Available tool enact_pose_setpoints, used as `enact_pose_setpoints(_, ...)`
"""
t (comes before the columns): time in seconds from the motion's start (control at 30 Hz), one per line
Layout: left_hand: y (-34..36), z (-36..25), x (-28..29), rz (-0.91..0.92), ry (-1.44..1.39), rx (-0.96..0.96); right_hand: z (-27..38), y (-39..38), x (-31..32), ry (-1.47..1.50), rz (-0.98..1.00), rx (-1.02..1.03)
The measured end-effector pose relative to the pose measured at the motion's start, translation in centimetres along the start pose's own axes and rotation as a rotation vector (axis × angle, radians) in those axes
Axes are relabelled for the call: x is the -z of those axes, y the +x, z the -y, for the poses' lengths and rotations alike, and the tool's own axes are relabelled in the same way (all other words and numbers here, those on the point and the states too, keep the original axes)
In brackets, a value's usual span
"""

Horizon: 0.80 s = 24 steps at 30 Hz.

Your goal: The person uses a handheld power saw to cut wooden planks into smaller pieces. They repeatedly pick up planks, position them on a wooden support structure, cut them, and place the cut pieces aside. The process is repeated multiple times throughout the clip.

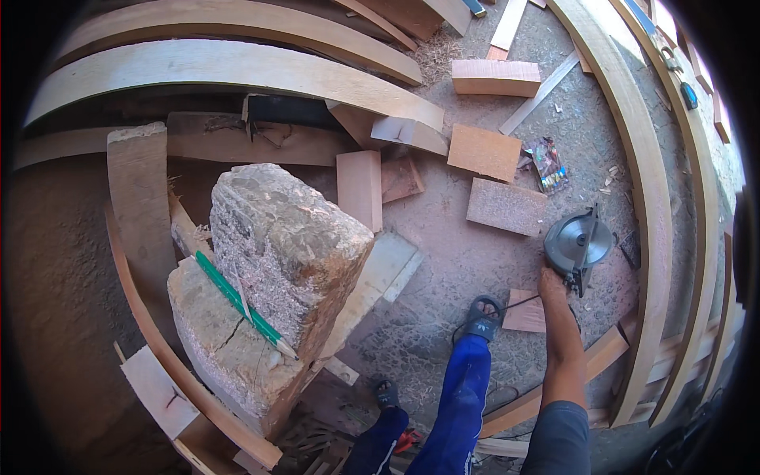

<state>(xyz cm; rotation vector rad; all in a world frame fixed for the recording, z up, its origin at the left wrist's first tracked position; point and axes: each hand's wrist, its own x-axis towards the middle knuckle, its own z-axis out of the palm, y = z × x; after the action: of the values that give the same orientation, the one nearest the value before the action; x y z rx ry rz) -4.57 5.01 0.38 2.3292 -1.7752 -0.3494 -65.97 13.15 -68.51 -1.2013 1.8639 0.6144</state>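
At the right, my right hand (552, 281) grips a grey circular saw (570, 241), held low over the dusty concrete floor, with a black cord trailing from it. A small wood block (522, 313) lies just left of that hand, behind the cord. A larger block (505, 206) rests beyond the saw to the upper left. On a rough stone block (277, 222) at centre left lies a green pencil-like stick (237, 297). My left hand is not in view.
Long boards run across the upper left (229, 75) and down the right side (649, 253). Several short wood blocks (495, 77) lie around the upper middle near a crumpled packet (548, 166). My sandalled feet (483, 317) stand on the concrete (419, 348). A blue tool (689, 95) rests at the upper right.
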Motion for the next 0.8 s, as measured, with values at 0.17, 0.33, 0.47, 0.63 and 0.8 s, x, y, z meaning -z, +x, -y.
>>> enact_pose_setpoints(0.17,-1.4,0.0,0.1,-0.041,-0.076,0.029,2.7,-1.1,1.8,-0.161,0.061,0.101)
enact_pose_setpoints(0.33,0.2,-1.0,-0.1,0.056,-0.020,-0.119,5.3,-9.8,1.0,0.046,-0.043,0.371)
enact_pose_setpoints(0.47,-1.3,-0.4,0.3,0.009,-0.047,-0.201,15.1,-26.6,8.2,0.712,-0.215,0.779)
enact_pose_setpoints(0.63,-0.5,-1.9,0.6,-0.067,0.006,-0.314,22.8,-51.1,22.2,1.284,0.595,0.650)
enact_pose_setpoints(0.8,-1.2,-0.7,-0.5,-0.140,-0.091,-0.293,29.2,-58.9,25.1,1.306,0.396,0.880)
